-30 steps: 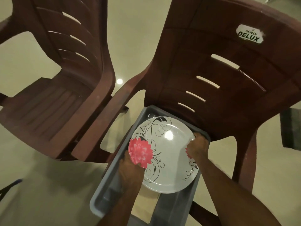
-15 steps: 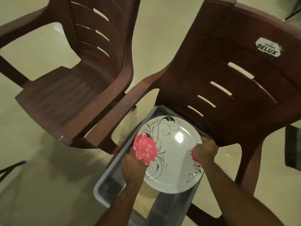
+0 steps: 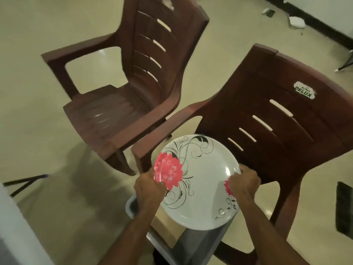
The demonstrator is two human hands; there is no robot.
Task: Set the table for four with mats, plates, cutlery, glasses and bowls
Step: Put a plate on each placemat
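**White flowered plate held in both my hands over the grey tub**

Nearest to me, my two forearms reach forward from the bottom edge. Under them sits a grey plastic tub (image 3: 193,245), mostly covered by what I carry; one rounded corner of it shows just behind my left wrist.

My left hand (image 3: 149,188) is closed on the left rim of the plate (image 3: 202,180), fingers curled under the edge and thumb on top, right beside the big pink flower (image 3: 168,172) printed there. My right hand (image 3: 243,185) is clamped on the opposite rim, knuckles up, covering part of a smaller pink flower. Between my hands the plate is tilted a little, its far edge higher, and black curling vines run across its white face. It hangs above the tub; whether more plates are stacked beneath it I cannot tell.

Just beyond the plate stands a dark brown plastic armchair (image 3: 277,131), its slotted backrest carrying a white sticker (image 3: 303,92) that reads DELUX. The tub rests on this chair's seat. To the left and farther off, a second brown armchair (image 3: 133,88) of the same kind stands, touching the first chair's armrest.

All around is a pale glossy floor (image 3: 47,44). In the far right corner a dark skirting line runs along the wall, with small white objects (image 3: 297,22) beside it, too blurred to name.
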